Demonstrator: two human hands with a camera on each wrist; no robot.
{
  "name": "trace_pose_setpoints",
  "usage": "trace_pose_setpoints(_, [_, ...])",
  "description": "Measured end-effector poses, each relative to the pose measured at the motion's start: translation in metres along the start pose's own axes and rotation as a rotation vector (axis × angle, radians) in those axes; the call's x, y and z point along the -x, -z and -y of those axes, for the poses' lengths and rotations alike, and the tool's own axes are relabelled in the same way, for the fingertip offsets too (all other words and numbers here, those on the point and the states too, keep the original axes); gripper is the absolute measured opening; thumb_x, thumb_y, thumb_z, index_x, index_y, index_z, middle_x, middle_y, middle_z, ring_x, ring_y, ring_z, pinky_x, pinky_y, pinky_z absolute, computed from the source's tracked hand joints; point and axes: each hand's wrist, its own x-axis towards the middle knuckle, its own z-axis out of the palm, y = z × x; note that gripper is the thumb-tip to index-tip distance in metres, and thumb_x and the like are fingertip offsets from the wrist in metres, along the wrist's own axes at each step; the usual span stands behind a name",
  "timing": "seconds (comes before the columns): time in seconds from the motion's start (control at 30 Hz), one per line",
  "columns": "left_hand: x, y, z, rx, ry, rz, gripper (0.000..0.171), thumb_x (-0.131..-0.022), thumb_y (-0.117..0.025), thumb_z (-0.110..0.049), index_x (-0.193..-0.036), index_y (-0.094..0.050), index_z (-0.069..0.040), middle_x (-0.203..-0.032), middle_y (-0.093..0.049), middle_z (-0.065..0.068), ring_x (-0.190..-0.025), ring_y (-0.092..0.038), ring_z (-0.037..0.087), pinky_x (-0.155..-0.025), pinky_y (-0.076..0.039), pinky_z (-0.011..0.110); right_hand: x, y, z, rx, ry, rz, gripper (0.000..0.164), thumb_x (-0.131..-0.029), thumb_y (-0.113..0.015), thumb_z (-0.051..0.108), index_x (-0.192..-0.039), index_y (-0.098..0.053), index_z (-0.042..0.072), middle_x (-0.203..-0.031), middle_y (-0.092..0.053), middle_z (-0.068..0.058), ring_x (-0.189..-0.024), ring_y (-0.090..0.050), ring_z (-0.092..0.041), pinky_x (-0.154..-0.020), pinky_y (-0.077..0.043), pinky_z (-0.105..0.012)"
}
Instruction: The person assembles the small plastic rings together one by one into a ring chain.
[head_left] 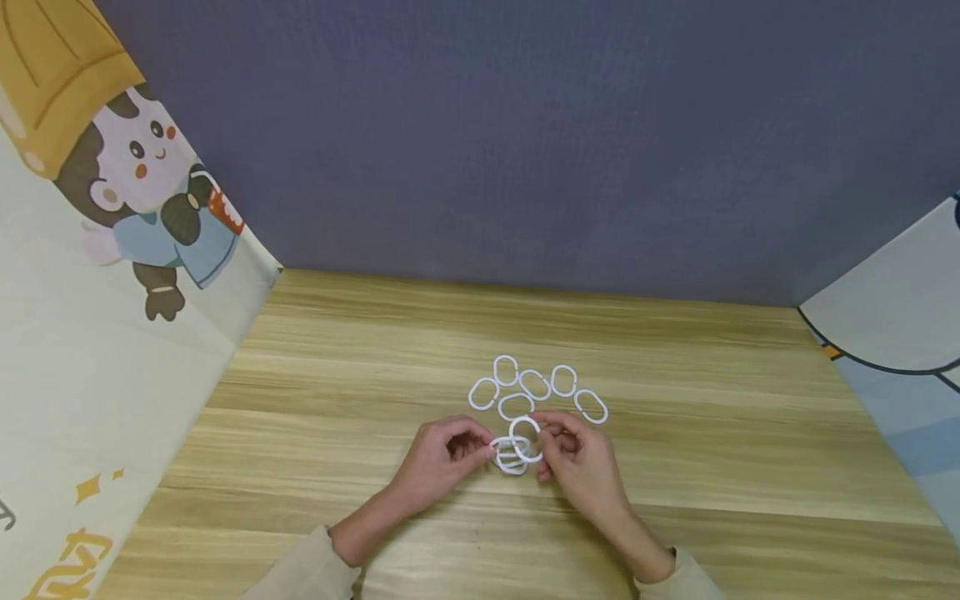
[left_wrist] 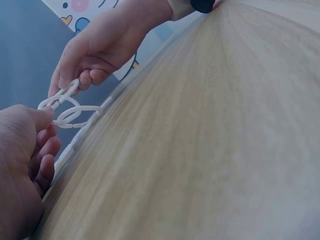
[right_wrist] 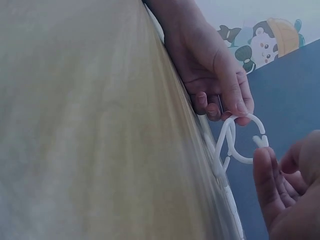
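Note:
My left hand (head_left: 444, 458) pinches a white plastic shower curtain ring (head_left: 495, 442) between thumb and index finger. From that ring hang more linked white rings (head_left: 512, 472), just over the wooden table. Opposite it, my right hand (head_left: 583, 467) pinches another white ring (head_left: 527, 418), which crosses the left hand's ring. A small gap in one held ring (right_wrist: 256, 120) shows in the right wrist view, close to the right fingertips (right_wrist: 263, 155). In the left wrist view the linked rings (left_wrist: 75, 108) dangle between both hands.
Several loose white oval rings lie on the table (head_left: 337, 400) in an arc beyond the hands, from a left one (head_left: 471, 393) to a right one (head_left: 604, 410). A dark blue panel (head_left: 487, 150) stands at the back, with cartoon-printed panels (head_left: 135, 375) at the sides.

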Motion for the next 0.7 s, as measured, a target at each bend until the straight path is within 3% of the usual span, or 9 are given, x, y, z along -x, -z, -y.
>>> trace_pose_setpoints(0.13, [0.000,0.000,0.002,0.017,-0.001,-0.015,0.011,-0.096,-0.087,-0.012,-0.104,-0.081,-0.008,-0.087,-0.073,-0.001,-0.073,-0.059,0.004,-0.062,-0.051,0.020,-0.002,0.004,0.000,-0.026,-0.048,-0.012,0.025,-0.102,-0.061,-0.015,-0.121,-0.076,-0.008,-0.082,-0.066,-0.019,-0.055,-0.064,-0.015,-0.051,-0.058,-0.028])
trace_pose_setpoints(0.27, [0.001,0.000,0.002,0.038,0.014,-0.036,0.010,-0.098,-0.086,-0.012,-0.104,-0.081,-0.006,-0.088,-0.074,0.001,-0.074,-0.061,0.006,-0.064,-0.053,0.021,-0.003,0.008,-0.002,-0.068,-0.107,0.029,0.024,-0.104,-0.060,-0.012,-0.124,-0.074,-0.011,-0.083,-0.065,-0.018,-0.057,-0.063,-0.013,-0.052,-0.057,-0.025])
trace_pose_setpoints(0.53, [-0.001,-0.001,0.004,0.037,0.039,-0.079,0.010,-0.100,-0.084,-0.014,-0.105,-0.080,-0.005,-0.090,-0.075,0.002,-0.079,-0.066,0.008,-0.069,-0.058,0.023,-0.005,0.017,-0.007,-0.225,-0.158,0.255,0.035,-0.104,-0.059,-0.006,-0.135,-0.059,-0.021,-0.083,-0.068,-0.006,-0.061,-0.060,-0.006,-0.051,-0.050,-0.018])
trace_pose_setpoints(0.7, [-0.001,-0.001,0.004,0.030,0.051,-0.052,0.010,-0.100,-0.083,-0.012,-0.107,-0.079,-0.006,-0.092,-0.075,0.002,-0.080,-0.066,0.008,-0.070,-0.057,0.022,-0.006,0.021,-0.010,-0.323,-0.219,0.348,0.029,-0.103,-0.062,-0.002,-0.127,-0.059,-0.018,-0.081,-0.071,0.004,-0.060,-0.057,-0.001,-0.050,-0.046,-0.015])
